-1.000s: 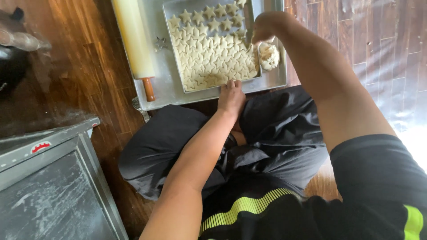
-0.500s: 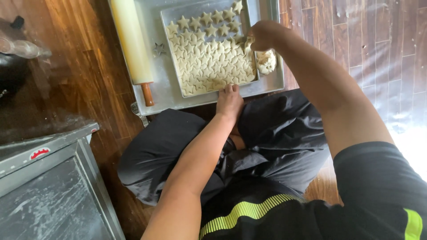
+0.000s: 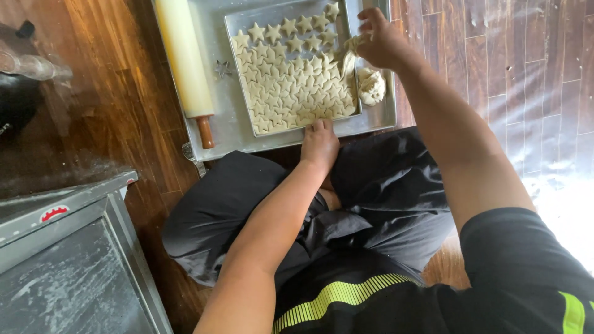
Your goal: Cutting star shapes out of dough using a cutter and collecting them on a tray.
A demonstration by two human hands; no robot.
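Observation:
A metal tray (image 3: 230, 127) lies on the wooden floor in front of my crossed legs. On it a smaller pan (image 3: 237, 18) holds a dough sheet cut into many star shapes (image 3: 291, 74). My left hand (image 3: 320, 143) presses flat on the near edge of the pan. Above the pan's right edge my right hand (image 3: 382, 42) pinches a strip of leftover dough (image 3: 348, 54) and lifts it off the sheet. A crumpled ball of dough scraps (image 3: 372, 86) sits just right of the pan.
A cream rolling pin (image 3: 183, 62) with a brown handle lies along the tray's left side, a small star cutter (image 3: 223, 68) beside it. A floury metal sheet or box (image 3: 74, 272) stands at the lower left. Dark objects (image 3: 18, 93) sit at the far left.
My right hand has drawn the strip of scrap dough up and away from the sheet. The left hand stays on the pan's near edge. The view has shifted slightly.

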